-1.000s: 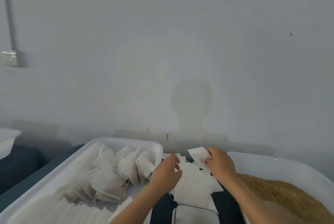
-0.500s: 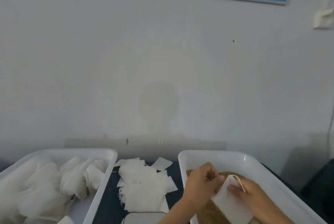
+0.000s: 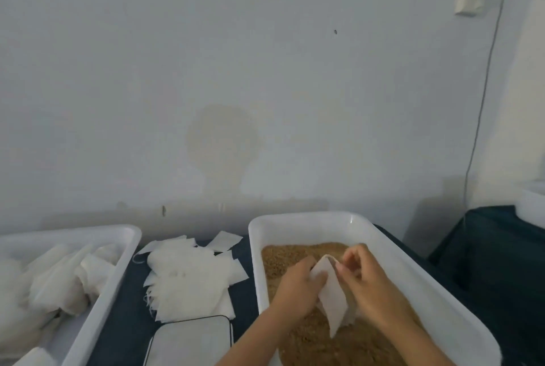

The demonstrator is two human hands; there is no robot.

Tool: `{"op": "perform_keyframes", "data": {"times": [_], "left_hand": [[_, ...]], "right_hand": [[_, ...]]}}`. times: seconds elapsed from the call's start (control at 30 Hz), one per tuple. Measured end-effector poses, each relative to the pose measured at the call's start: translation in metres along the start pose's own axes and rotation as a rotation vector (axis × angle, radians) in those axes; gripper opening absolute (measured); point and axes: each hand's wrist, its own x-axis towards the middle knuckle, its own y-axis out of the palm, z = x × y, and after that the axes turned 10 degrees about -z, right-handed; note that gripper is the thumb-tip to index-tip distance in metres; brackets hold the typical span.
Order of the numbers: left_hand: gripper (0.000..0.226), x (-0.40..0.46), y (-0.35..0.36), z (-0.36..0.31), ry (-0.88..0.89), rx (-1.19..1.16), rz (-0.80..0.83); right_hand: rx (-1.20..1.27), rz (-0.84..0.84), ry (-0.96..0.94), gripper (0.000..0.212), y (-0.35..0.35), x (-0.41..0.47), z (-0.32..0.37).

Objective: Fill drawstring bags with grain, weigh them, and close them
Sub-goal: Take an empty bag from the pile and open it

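I have my left hand [image 3: 298, 286] and right hand [image 3: 364, 275] pinching an empty drawstring bag [image 3: 331, 295] open over the grain tray [image 3: 295, 221], lower right. Filled bags fill the lower-left tray [image 3: 88, 231]; this one still needs filling, weighing, closing.

Two bare forearms, no sleeves, bare hands

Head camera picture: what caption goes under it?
Both hands, left and right, hold a drawstring bag open over the grain tray.
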Motion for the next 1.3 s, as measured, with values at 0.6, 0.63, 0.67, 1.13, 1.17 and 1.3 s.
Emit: {"op": "perform_keyframes", "data": {"times": [0.6, 0.63, 0.67, 1.13, 1.17, 1.3], "left_hand": [[0.027, -0.007, -0.007, -0.012, -0.084, -0.393, 0.184], [0.026, -0.007, -0.007, -0.012, -0.082, -0.389, 0.192], [0.025, -0.007, -0.007, -0.012, -0.079, -0.386, 0.202], [0.020, -0.007, -0.006, -0.011, -0.094, -0.356, 0.174], [0.026, -0.006, -0.006, -0.009, -0.099, -0.315, 0.124], [0.022, -0.005, -0.005, -0.001, -0.074, -0.020, -0.133]], "right_hand": [[0.525, 0.230, 0.154, 0.040, 0.007, 0.002, 0.001], [0.517, 0.232, 0.151, 0.040, 0.007, 0.002, 0.000], [0.505, 0.231, 0.151, 0.038, 0.008, 0.003, -0.002], [0.314, 0.211, 0.097, 0.035, 0.009, 0.004, -0.005], [0.263, 0.171, 0.096, 0.034, 0.010, 0.004, -0.006], [0.107, 0.065, 0.072, 0.032, 0.008, 0.003, -0.008]]}}
